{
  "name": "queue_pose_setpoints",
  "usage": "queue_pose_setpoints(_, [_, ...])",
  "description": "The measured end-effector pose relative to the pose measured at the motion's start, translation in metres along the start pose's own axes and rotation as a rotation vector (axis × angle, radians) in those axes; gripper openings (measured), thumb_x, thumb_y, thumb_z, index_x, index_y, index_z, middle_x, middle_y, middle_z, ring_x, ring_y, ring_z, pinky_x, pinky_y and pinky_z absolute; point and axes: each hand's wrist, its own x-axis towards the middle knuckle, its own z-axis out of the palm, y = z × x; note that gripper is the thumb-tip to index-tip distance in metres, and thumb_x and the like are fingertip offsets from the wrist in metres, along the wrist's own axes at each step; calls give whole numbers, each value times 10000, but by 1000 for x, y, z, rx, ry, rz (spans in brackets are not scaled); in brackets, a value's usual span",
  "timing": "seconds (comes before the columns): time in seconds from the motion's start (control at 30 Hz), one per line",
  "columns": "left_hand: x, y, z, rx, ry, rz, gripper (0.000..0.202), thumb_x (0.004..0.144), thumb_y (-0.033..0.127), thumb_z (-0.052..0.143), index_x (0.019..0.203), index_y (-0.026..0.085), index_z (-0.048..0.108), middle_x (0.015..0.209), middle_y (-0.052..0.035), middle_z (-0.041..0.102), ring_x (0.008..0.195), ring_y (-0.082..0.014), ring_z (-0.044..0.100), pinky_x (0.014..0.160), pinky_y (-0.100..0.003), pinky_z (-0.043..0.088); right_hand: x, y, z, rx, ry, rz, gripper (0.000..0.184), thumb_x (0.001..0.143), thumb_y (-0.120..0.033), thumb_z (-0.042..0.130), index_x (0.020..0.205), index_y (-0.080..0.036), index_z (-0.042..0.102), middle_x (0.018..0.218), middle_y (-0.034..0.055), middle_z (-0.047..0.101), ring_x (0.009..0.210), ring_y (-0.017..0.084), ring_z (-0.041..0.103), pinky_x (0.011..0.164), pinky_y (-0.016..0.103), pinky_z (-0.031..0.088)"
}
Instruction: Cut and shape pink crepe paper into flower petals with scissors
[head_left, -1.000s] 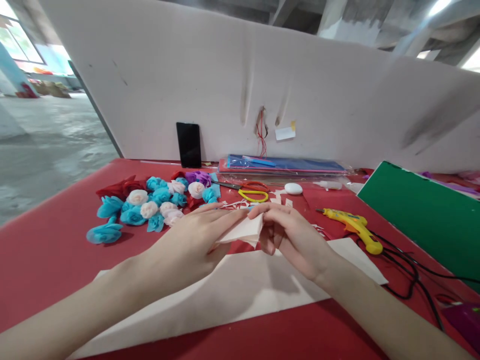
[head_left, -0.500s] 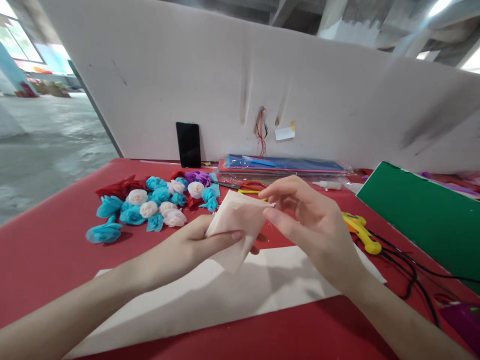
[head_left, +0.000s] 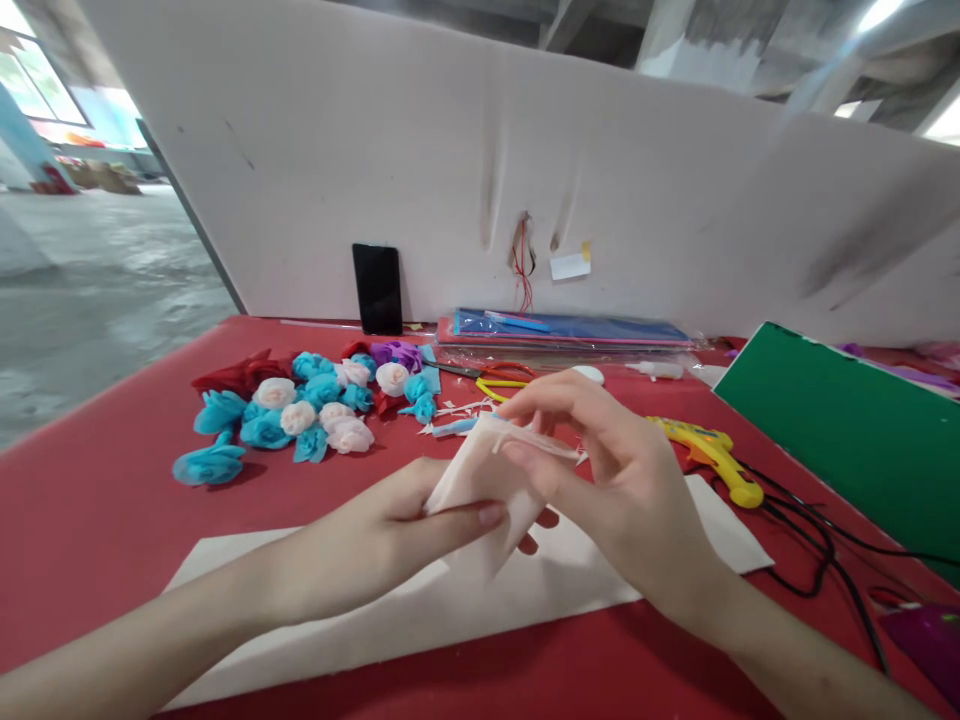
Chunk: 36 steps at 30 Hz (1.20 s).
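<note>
A folded stack of pale, cream-pink crepe paper (head_left: 480, 475) is held up in front of me over the table. My left hand (head_left: 412, 525) grips its lower left side, thumb on top and fingers underneath. At the upper right edge my right hand (head_left: 626, 490) has thumb and index finger closed on a thin layer of the paper, which bends away from the rest. Its other fingers curl behind and are partly hidden. Below both hands a long strip of the same pale paper (head_left: 375, 635) lies flat on the red tabletop (head_left: 525, 680).
Blue, white, red and purple paper flowers (head_left: 319, 390) cluster at the left. Behind my hands are scissors (head_left: 499, 383) and paper scraps. A yellow glue gun (head_left: 712, 460) with black cable and a green board (head_left: 847, 440) are at the right. A phone (head_left: 377, 290) leans on the white partition (head_left: 300, 150).
The paper stack has come slightly lower and tilted. My right thumb and index finger have moved left onto its upper edge, peeling a layer. Scraps behind the stack now show.
</note>
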Motion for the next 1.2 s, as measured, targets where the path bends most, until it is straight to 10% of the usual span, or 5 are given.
queue_pose_setpoints(0.73, [4, 2, 9, -509, -97, -223, 169, 804, 139, 588, 936, 179, 687, 945, -58, 722, 906, -215, 667, 793, -299, 522, 1, 3, 6, 283, -93, 475, 83, 794, -297, 595, 774, -218, 609, 649, -52, 559, 317, 36, 447, 255, 162, 332])
queue_pose_setpoints(1.2, [8, -9, 16, -676, -61, -187, 179, 847, 122, 532, 913, 146, 696, 856, -82, 740, 818, -201, 693, 785, -315, 537, 0, 5, 8, 42, -37, 257, 25, 755, -201, 611, 766, -208, 633, 707, -46, 629, 586, 83, 552, 509, 205, 423])
